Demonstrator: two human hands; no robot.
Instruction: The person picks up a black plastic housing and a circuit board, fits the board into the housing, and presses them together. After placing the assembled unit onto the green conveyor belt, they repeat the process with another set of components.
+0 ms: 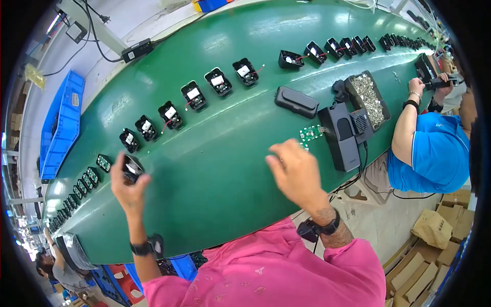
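Note:
My left hand (129,190) is at the left of the green table, thumb and fingers around a small black plastic housing (134,167) with a white part inside. My right hand (297,174) hovers right of the middle, fingers curled toward the thumb; anything small between the tips is too fine to make out. Just beyond it lies a green circuit board (310,133), and a second board is partly hidden by the fingers. A long black device (339,138) stands to the right of this hand.
Open black housings (193,96) line the far side in a row. Board-fitted housings (92,175) continue at left. A tray of small metal parts (384,112) and a black case (296,101) lie right. A co-worker in blue (428,148) sits there. A blue crate (62,125) stands left.

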